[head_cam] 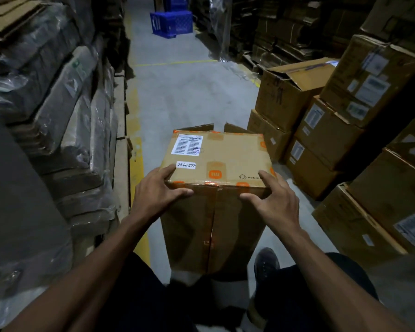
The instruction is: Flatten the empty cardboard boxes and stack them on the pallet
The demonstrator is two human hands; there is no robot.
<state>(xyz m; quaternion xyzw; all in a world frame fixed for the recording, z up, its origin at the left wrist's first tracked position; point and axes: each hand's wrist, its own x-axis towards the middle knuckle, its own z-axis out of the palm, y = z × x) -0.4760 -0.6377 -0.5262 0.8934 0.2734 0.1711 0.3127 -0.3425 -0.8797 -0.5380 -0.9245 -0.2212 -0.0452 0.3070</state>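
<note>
A brown corrugated cardboard box (216,178) stands on the grey concrete floor (177,92) of a warehouse aisle, right in front of the person's legs, with two flaps sticking up at its far edge. Its top face carries a white barcode label (188,144), a small white sticker reading "24-06-2026" (186,165), orange logo squares printed on clear tape, and a recycling mark beside the words "Made in", the rest hidden by a finger. The left hand (158,190) grips the near left corner, fingers spread and curled over the top edge; the right hand (273,197) holds the near right corner the same way, thumb on the front face. To the right, stacked cardboard cartons (333,130) bear white labels too small to read; one has an open top. To the left, flattened cardboard bundles (58,111) lie wrapped in plastic film. Blue plastic crates (171,23) stand far down the aisle.
</note>
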